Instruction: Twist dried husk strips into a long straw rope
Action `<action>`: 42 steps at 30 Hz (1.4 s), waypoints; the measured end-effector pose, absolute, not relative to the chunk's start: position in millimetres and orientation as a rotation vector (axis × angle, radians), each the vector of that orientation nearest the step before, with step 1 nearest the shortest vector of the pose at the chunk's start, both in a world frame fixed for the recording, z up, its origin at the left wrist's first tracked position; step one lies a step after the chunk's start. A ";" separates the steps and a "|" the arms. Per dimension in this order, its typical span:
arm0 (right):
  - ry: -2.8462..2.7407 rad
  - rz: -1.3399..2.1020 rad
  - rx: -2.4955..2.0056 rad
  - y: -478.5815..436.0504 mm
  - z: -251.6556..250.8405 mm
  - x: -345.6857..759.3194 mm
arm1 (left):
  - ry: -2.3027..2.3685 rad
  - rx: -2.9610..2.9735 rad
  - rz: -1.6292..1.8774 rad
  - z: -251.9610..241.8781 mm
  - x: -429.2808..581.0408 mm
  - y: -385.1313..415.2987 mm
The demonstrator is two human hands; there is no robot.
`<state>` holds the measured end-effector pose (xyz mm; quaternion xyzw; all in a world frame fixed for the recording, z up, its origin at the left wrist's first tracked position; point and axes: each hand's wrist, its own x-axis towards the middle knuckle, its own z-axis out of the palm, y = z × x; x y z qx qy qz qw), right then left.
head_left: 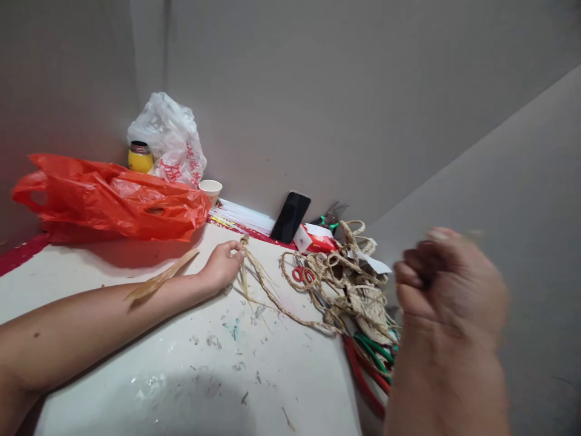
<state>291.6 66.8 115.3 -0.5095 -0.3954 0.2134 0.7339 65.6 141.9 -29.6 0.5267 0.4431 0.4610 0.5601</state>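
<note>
My left hand reaches over the white table and is closed, its fingertips pinching the end of a braided straw cord. Loose pale fibres hang from that end. The cord runs right into a tangled heap of braided cord. A dry husk strip lies along my left forearm. Raised at the right, my right hand is curled into a fist and slightly blurred. A faint pale smear shows by its thumb, but what the fingers hold, if anything, cannot be made out.
Red-handled scissors lie by the heap. A black phone leans near a red and white box and pliers. Left stand a red plastic bag, a white bag, a yellow jar and a paper cup.
</note>
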 end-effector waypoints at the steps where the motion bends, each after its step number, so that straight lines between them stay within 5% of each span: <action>1: -0.897 0.504 -1.142 67.4 109.2 277.8 | 1.043 1.233 1.084 -29.4 65.6 141.8; 5: -1.502 0.948 -1.518 76.9 60.7 212.2 | 1.013 1.190 1.080 -27.2 65.5 140.4; 10: -1.736 1.001 -1.509 81.5 5.3 176.4 | 0.980 1.121 1.073 -23.0 66.7 138.5; 19: -2.288 1.355 -1.250 62.4 52.3 204.9 | 0.930 0.976 0.950 -9.3 62.7 132.3; 26: -1.910 0.866 -1.413 83.4 41.5 217.7 | 0.895 0.944 0.883 -11.3 59.9 135.5; 34: -2.012 1.887 -1.155 70.7 51.2 226.0 | 0.898 0.966 0.873 -17.5 60.2 139.5; 42: -1.686 1.570 -1.277 76.9 46.6 219.7 | 0.887 0.980 0.872 -17.7 59.8 140.0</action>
